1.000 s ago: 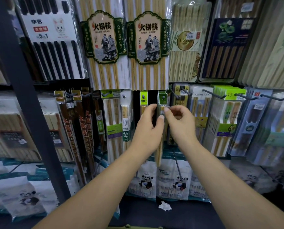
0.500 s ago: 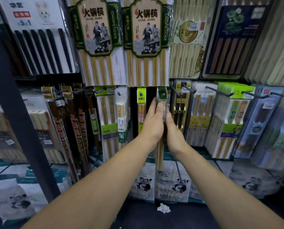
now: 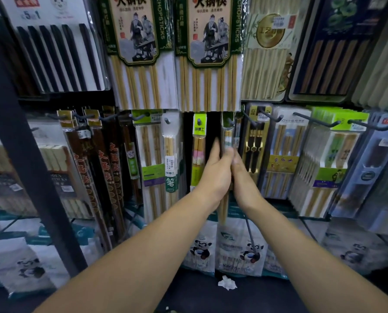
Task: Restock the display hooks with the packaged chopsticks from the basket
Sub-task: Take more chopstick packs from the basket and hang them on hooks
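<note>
A narrow clear pack of bamboo chopsticks [image 3: 227, 136] with a green header hangs on a display hook [image 3: 230, 121] in the middle row. My left hand [image 3: 215, 175] grips the pack's left side, fingers stretched up along it. From the right, my right hand [image 3: 241, 172] holds the same pack, its thumb near the top of the sticks. The lower end of the pack [image 3: 222, 208] sticks out below both hands. The basket is out of view.
Neighbouring hooks carry a green-labelled pack [image 3: 198, 152] on the left and a black-and-gold pack [image 3: 254, 145] on the right. Large hotpot chopstick packs [image 3: 210, 53] hang just above. A dark shelf post [image 3: 26, 154] slants at the left. Panda-printed packs [image 3: 240, 249] hang below.
Both hands have pushed the pack up and back onto the hook, then slid lower along it. The view has moved closer to the rack.
</note>
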